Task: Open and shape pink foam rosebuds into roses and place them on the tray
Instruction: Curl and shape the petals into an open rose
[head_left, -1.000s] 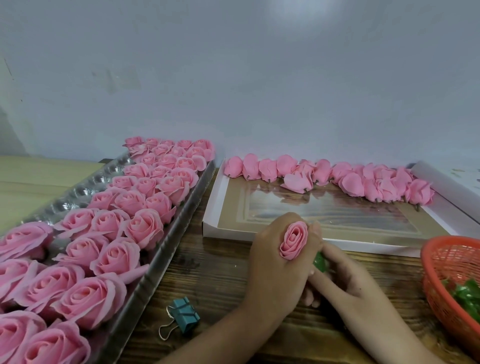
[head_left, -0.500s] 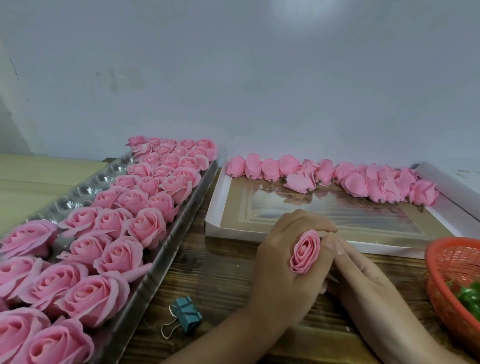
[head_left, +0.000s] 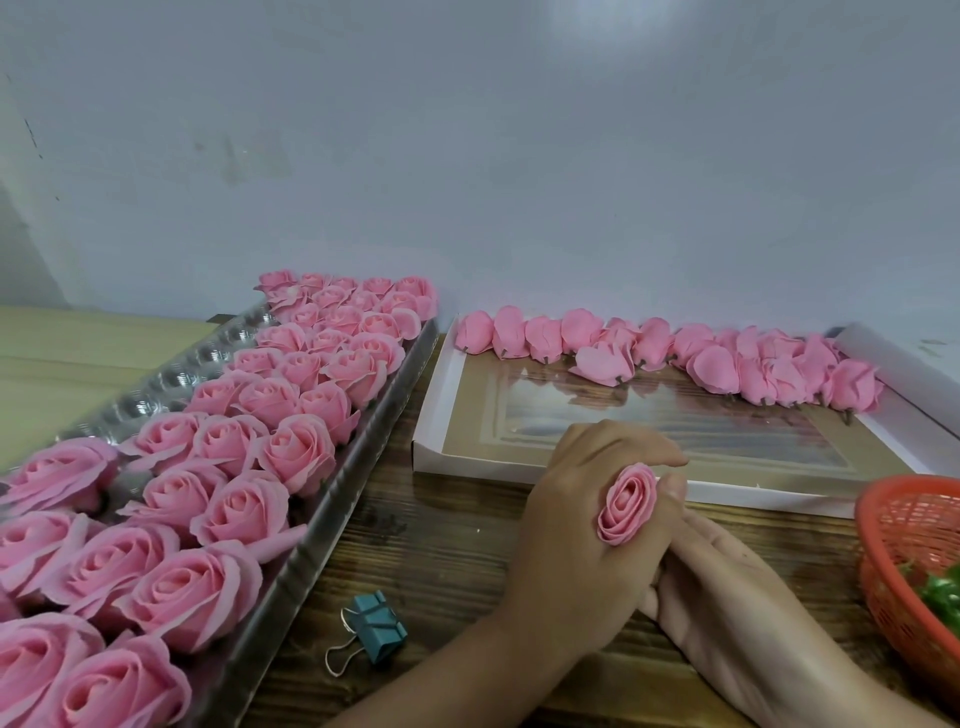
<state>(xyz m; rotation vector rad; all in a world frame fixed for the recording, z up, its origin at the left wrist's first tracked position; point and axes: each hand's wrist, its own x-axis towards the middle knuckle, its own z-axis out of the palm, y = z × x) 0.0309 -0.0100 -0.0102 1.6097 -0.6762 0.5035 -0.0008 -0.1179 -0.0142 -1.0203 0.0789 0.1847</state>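
Dark wooden table (head_left: 441, 561) here: silver tray (head_left: 332, 519) down its left side, shallow white box (head_left: 431, 410) at the back, teal binder clip (head_left: 376, 626) beside the tray, orange basket (head_left: 893, 587) far right.

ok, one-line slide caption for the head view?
Left hand grips a part-opened rose, right hand under it, between tray of roses and box of buds.

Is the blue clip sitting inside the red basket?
No, the blue clip lies on the wooden table beside the tray, well apart from the red basket.
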